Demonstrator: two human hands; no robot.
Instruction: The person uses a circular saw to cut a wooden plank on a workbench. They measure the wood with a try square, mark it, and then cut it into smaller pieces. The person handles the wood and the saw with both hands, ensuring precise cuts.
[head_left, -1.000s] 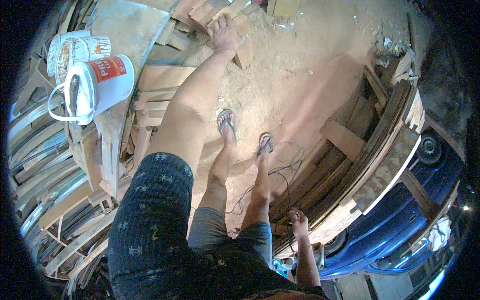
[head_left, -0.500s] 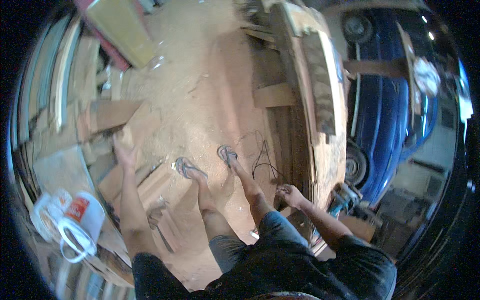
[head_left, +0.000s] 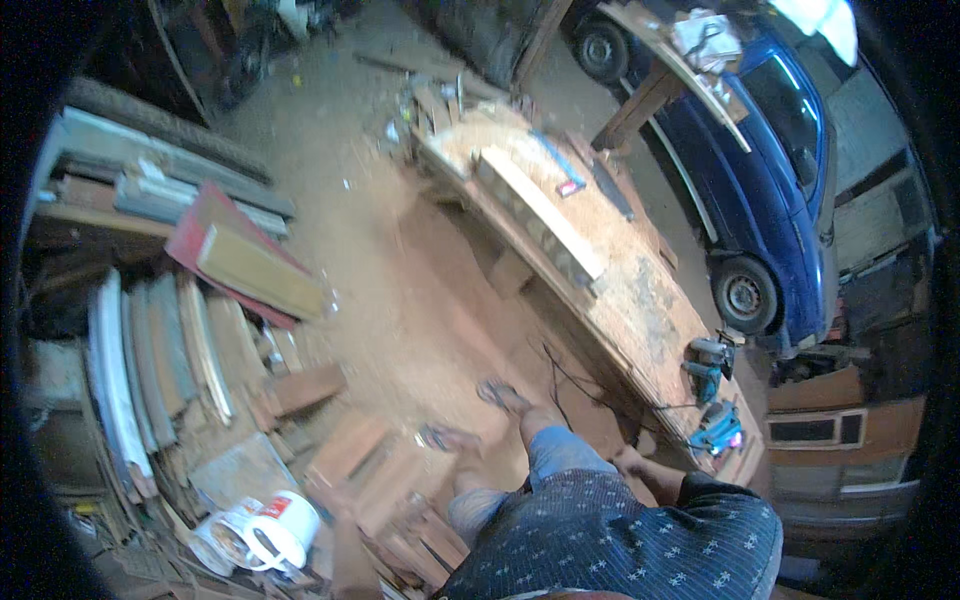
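Note:
My left forearm [head_left: 350, 565] comes in low, beside stacked brown boards [head_left: 355, 450]. The left hand blurs into the wood, so its fingers cannot be made out. My right hand [head_left: 630, 462] hangs beside the near side of a long wooden workbench [head_left: 640, 310]. Its fingers are dim and small, and I cannot see anything held. A black cable [head_left: 565, 370] hangs along the bench side near that hand. On the bench's near end lie two teal power tools [head_left: 705, 375], one with a lit spot. A squared timber beam [head_left: 540, 215] rests along the bench top.
A white bucket [head_left: 285, 525] stands at lower left, near long planks [head_left: 150, 320]. A yellowish panel on a red board [head_left: 255, 270] lies farther up. Sandy floor [head_left: 380, 260] runs between the piles and bench. A blue vehicle [head_left: 745, 170] is parked beyond the bench.
The view has swung, bringing the bench top and its tools into sight. My left hand has drawn back from the boards toward my body. My right hand stays near the bench side.

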